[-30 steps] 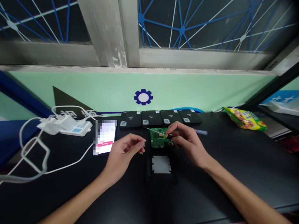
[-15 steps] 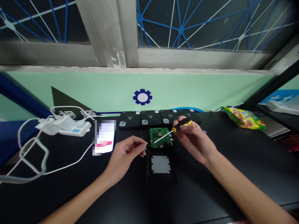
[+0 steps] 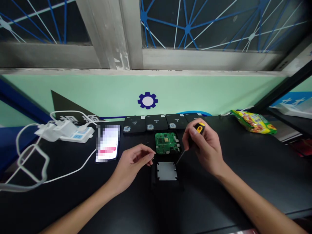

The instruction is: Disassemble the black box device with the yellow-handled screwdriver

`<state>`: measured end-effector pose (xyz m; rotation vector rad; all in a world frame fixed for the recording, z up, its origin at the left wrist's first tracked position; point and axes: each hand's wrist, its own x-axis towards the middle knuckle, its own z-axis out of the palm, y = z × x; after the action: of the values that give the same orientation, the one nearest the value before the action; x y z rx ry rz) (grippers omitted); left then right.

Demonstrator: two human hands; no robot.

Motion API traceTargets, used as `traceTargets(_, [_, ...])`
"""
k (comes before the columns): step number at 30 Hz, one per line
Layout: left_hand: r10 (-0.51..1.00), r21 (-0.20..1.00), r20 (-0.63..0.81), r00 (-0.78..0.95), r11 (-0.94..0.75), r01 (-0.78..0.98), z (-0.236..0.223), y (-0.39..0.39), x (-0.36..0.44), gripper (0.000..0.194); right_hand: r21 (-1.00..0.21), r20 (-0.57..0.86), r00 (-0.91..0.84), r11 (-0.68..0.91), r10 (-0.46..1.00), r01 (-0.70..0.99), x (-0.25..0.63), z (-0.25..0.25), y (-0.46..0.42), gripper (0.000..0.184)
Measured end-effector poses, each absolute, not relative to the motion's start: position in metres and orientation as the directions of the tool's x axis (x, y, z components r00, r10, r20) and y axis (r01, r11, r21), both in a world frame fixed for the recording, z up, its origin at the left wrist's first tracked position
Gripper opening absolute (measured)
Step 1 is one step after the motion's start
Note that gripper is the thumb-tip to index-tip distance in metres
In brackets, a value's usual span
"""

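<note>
My right hand [image 3: 203, 144] is closed around the black and yellow handle of a screwdriver [image 3: 200, 127]. Its thin shaft slants down to the left, and the tip is by the upper right corner of a silver metal plate [image 3: 167, 171] set in a black cover. Just beyond lies a green circuit board [image 3: 167, 143] in a black case. To the left of both, my left hand [image 3: 136, 159] has thumb and fingertips pinched together; whatever they may hold is too small to make out. A few tiny dark bits lie behind those fingers.
Several flat black boxes [image 3: 134, 124] stand in a row along the wall. A lit phone [image 3: 107, 143] lies at left, beside a white power strip [image 3: 80, 135] with tangled cables. At right is a yellow-green snack bag [image 3: 254, 123] on the black table [image 3: 243, 182].
My right hand has turned the screwdriver from pointing left over the circuit board to pointing down by the metal plate. My left hand stays pinched in nearly the same place.
</note>
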<state>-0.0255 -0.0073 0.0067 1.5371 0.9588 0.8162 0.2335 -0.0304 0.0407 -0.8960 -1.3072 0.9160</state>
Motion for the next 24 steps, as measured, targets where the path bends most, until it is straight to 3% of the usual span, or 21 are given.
traceTargets(5, [0.883, 0.980, -0.021, 0.469, -0.074, 0.185, 0.003, -0.008, -0.025, 0.017, -0.887, 0.456, -0.026, 0.457, 0.889, 0.060, 0.228, 0.040, -0.036, 0.014])
traceTargets(15, [0.866, 0.976, -0.035, 0.498, -0.076, 0.202, 0.004, -0.010, -0.025, 0.017, -0.894, 0.438, -0.064, 0.442, 0.897, 0.069, 0.227, 0.030, -0.035, 0.014])
traceTargets(24, [0.830, 0.932, -0.001, 0.558, -0.202, 0.302, 0.002, -0.011, -0.027, 0.015, -0.896, 0.428, -0.076, 0.434, 0.901, 0.095, 0.226, 0.026, -0.034, 0.016])
